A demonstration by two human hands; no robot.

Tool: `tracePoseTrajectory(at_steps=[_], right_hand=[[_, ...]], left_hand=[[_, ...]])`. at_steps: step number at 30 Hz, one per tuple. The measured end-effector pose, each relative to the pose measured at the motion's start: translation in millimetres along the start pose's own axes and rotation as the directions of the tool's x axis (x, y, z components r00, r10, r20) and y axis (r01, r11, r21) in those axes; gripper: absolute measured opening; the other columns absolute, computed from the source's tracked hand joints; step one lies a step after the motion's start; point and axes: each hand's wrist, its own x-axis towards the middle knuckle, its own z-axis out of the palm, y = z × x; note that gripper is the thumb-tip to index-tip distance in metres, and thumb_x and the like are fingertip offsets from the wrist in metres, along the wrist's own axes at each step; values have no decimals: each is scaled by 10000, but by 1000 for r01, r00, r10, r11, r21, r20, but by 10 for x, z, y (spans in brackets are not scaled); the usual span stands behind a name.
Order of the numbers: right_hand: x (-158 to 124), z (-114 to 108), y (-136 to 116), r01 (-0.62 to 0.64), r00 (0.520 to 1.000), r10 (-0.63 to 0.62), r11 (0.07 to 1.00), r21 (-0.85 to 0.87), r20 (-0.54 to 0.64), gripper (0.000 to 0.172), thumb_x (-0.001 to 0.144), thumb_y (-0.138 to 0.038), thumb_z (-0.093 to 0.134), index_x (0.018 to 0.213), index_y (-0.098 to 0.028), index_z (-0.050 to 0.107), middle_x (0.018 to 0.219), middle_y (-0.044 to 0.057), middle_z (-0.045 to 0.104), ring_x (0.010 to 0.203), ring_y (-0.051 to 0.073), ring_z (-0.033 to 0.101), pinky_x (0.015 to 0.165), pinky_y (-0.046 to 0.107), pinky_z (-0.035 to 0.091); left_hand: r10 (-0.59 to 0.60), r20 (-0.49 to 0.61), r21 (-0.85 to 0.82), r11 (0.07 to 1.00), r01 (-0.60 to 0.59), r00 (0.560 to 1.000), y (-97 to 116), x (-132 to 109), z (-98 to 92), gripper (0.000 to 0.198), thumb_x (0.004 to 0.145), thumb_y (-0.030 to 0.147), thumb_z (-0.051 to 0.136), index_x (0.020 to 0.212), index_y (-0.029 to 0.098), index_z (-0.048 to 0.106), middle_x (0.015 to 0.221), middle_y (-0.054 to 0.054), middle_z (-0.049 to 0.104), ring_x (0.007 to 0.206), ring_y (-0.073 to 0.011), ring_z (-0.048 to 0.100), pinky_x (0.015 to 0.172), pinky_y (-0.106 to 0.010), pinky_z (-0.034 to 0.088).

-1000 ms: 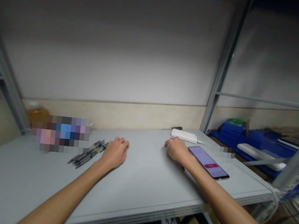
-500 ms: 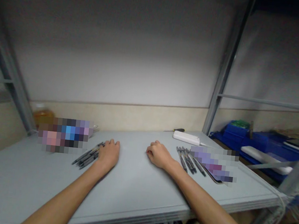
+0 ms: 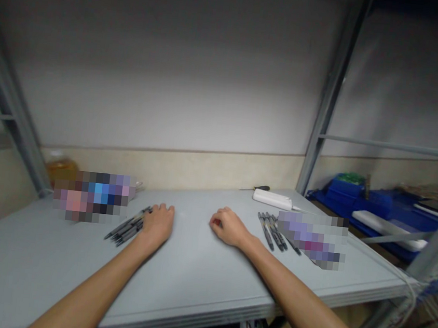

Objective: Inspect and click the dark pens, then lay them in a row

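Pens [image 3: 125, 229], slim black-and-grey sticks, in two groups on pale grey flat tabletop [image 3: 191, 276]
Left hand [image 3: 158, 223] over edge of left group [image 3: 128, 230], grip not discernible; right hand [image 3: 230, 228] curled near right group [image 3: 266, 231], contents hidden

The left bunch of pens [image 3: 128, 226] lies flat in the left part of the scene, the slim barrels dark grey and black with a small yellowish patch toward the far end. The pens slant from near left to far right, packed closely together and overlapping, their near tips uneven; the right side of the bunch is partly covered, so a count cannot be made. The right row of pens [image 3: 273, 231], of the same grey and black kind with pale yellowish bands, lies flat farther right. These slant from far left to near right, closely spaced, the rightmost angled away at its near end.
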Motion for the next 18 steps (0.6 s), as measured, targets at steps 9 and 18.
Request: tracePoseTrajectory(at_steps=[9,18], right_hand=[[-2,46,35,13,1000,-13,1000,23,-20,156,775,-171,508,799,-154,661,769,58,621,786,157,500,726,234,344],[-6,84,56,11,999,-8,998,56,-46,148,761,-151,512,776,-158,658,736,46,606,753,148,491,712,229,341]], left_hand=[[-7,-102,20,1000,10,995,-15,4,14,378,821,57,290,1084,127,553,1054,-185,544,1000,-287,503,770,-407,424],[4,-34,42,999,-3,999,0,-10,-31,420,806,1,259,1099,107,540,1018,-198,572,954,-279,553,693,-330,458]])
